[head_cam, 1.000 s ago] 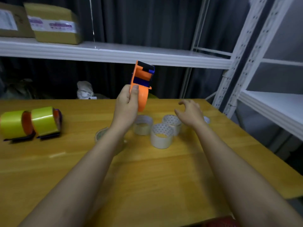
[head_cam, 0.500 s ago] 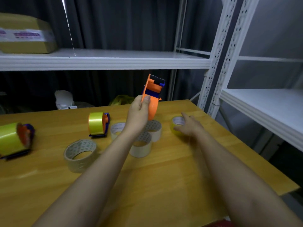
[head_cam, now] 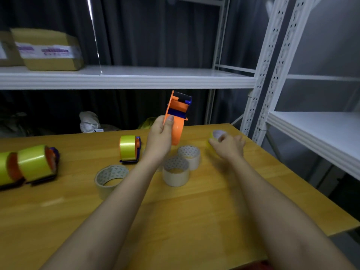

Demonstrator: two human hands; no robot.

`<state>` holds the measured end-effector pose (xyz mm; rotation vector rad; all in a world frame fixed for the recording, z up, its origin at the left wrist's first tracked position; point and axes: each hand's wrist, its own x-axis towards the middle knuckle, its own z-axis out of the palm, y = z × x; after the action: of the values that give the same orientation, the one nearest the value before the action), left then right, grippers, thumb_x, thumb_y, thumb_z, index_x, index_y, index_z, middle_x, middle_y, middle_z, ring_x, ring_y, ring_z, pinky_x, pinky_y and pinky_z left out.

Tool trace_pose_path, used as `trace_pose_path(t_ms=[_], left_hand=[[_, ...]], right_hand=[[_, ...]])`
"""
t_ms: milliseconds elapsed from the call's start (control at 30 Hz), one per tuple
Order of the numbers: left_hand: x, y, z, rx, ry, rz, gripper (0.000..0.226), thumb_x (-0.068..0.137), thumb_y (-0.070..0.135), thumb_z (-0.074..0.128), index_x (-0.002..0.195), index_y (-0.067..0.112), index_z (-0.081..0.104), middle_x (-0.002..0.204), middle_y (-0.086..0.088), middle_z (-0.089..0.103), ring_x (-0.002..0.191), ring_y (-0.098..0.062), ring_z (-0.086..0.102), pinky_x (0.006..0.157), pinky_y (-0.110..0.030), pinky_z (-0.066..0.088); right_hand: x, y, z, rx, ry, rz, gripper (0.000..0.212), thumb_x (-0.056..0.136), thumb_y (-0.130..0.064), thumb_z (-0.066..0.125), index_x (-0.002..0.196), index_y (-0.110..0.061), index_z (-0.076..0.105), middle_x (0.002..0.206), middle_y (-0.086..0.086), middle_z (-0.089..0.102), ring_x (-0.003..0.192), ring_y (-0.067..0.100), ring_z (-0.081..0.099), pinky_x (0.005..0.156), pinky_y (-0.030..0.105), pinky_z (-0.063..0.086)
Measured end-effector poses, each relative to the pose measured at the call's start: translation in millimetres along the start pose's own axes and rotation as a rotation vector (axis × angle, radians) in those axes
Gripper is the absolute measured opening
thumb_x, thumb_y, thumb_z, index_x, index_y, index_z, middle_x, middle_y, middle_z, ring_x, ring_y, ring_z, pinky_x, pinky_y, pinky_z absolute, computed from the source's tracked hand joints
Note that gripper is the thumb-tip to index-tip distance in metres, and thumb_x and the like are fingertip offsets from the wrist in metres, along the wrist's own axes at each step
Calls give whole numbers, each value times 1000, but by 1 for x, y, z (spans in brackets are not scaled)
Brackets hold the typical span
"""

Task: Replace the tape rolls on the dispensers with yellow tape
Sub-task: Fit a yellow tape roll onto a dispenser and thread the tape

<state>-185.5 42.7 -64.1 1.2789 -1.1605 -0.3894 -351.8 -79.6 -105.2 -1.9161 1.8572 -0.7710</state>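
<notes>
Underneath, wooden table [head_cam: 194, 211], white shelving [head_cam: 136, 78] behind; left hand [head_cam: 158, 141] gripping orange dispenser [head_cam: 176, 121], right hand [head_cam: 228, 147] grasping yellow roll [head_cam: 212, 136].

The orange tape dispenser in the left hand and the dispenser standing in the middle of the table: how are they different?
The orange tape dispenser carries no roll; the middle table dispenser carries shiny yellow tape. The first is held up by the left hand; the second rests on the wooden table, untouched. Both are orange with blue parts.
</notes>
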Motion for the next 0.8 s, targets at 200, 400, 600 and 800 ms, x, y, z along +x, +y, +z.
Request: trace_pose_path(t_ms=[200,400,600,800], left_hand=[[-2,3,-50,-26,139,59,27,102,32,36,81,24,50,68,4,48,58,-4,47,55,-20,37],[-8,-4,-119,5,274,70,27,102,33,35,86,22,52,70,5,50,60,-5,48,55,-14,37],[-17,-26,-165,25,363,45,28,103,31,35,80,24,49,74,1,53,64,-6,49,60,-20,38],[-26,-50,-176,17,323,49,25,103,25,36,85,17,51,74,-1,52,61,-2,48,57,-13,37]], right_hand=[[-44,-78,13,558,38,-235,32,84,-37,66,104,-18,50,112,2,33,103,16,42,83,24,34],[-103,-155,54,1014,-162,-303,53,67,-58,62,105,-24,47,113,8,46,97,17,47,75,25,40],[-145,-199,113,1366,-491,-143,90,60,-64,55,138,-20,45,126,9,59,113,28,57,87,40,47],[-156,-195,145,1359,-529,-162,87,65,-62,53,139,-15,45,122,10,62,116,27,57,103,47,41]])
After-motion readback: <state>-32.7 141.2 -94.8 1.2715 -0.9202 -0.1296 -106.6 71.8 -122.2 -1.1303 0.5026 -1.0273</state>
